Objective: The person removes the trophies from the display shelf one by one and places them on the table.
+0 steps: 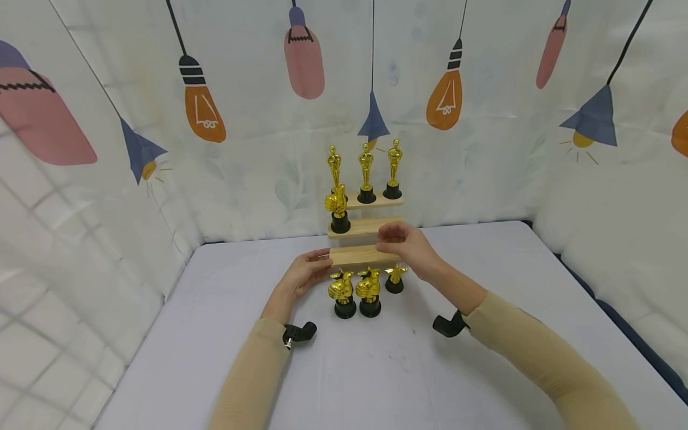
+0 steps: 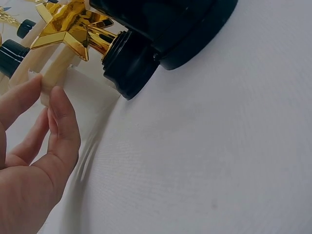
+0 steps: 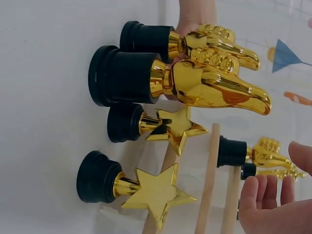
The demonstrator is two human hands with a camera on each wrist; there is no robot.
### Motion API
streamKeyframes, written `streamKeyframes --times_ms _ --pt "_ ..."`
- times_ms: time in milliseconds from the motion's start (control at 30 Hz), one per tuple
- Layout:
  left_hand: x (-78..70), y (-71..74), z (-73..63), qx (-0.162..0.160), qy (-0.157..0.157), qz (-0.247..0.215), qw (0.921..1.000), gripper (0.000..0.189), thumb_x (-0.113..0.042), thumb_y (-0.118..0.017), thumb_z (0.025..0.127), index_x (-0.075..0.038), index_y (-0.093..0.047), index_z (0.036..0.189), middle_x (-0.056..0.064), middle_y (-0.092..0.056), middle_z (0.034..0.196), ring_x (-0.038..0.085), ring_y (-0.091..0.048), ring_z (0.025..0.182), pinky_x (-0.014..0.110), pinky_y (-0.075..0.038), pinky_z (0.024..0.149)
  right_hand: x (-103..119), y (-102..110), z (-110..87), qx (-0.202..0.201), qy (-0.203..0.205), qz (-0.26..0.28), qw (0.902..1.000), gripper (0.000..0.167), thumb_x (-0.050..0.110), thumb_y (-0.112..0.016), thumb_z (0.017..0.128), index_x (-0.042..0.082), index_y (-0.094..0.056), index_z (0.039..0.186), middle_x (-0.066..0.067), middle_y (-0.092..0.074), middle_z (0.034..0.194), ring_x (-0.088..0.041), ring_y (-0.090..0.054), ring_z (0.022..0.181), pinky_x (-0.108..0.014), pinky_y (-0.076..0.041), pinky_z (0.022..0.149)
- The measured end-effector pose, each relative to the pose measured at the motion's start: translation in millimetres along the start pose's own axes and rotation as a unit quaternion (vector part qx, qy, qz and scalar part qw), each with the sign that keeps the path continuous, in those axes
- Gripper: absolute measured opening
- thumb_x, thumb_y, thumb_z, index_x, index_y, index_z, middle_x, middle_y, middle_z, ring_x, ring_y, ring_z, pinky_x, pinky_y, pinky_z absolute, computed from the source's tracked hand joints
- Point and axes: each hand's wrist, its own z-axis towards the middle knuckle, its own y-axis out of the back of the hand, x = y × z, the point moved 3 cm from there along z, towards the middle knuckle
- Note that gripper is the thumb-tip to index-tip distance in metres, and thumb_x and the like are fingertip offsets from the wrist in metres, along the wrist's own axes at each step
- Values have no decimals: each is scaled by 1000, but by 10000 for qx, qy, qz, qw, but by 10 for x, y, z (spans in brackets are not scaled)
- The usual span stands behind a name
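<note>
Left of mid-frame, the left hand (image 1: 303, 275)'s fingers pinch one end of the lowest wooden shelf (image 1: 355, 255). Lowest of three, it lies mid-frame, long axis running left to right. Below it in the frame, two upright thumb trophies (image 1: 369, 292) and at least two star trophies (image 1: 396, 275) stand on the counter (image 1: 371, 376); higher up, one thumb trophy (image 1: 337, 203) and three upright figurine trophies (image 1: 366, 170). Rightmost, the right hand (image 1: 411, 248)'s fingers curve loosely, thumb apart; contact I cannot tell.

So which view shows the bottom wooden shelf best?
The head view: most of the bottom shelf shows there. The left wrist view shows only its left end, pinched by the left hand; the right wrist view, a strip partly hidden behind star trophies.
</note>
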Motion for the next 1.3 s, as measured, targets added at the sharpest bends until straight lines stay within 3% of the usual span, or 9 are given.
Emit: streamKeyframes --times_ms 233,533,1067,1300 --pt "6 0 2 38 -54 -40 10000 53 -3 -68 99 3 -49 148 20 -56 137 16 -66 104 29 -57 90 11 -48 146 -17 16 1 10000 38 6 -74 95 -1 -59 129 -16 -60 130 -27 -58 118 -35 -51 100" --pt "7 -9 7 30 -46 -72 10000 51 -2 -67 99 3 -50 148 20 -56 138 18 -66 105 30 -57 91 2 -110 334 16 46 -8 10000 45 4 -73 95 -5 -56 136 -20 -59 134 -30 -57 122 -42 -48 105" --pt "5 3 11 29 -57 -151 9999 51 -1 -67 99 3 -50 147 21 -57 137 20 -65 107 31 -57 91 -49 -251 689 -100 -35 111 9999 49 5 -75 95 -5 -55 139 -18 -60 135 -30 -57 123 -42 -47 107" --pt "25 10 9 35 -33 -192 9998 51 -2 -67 99 2 -50 148 20 -57 136 19 -66 105 30 -58 90 -108 -319 818 -255 -56 165 9995 43 7 -76 94 0 -60 133 -16 -61 133 -29 -59 122 -42 -48 106"
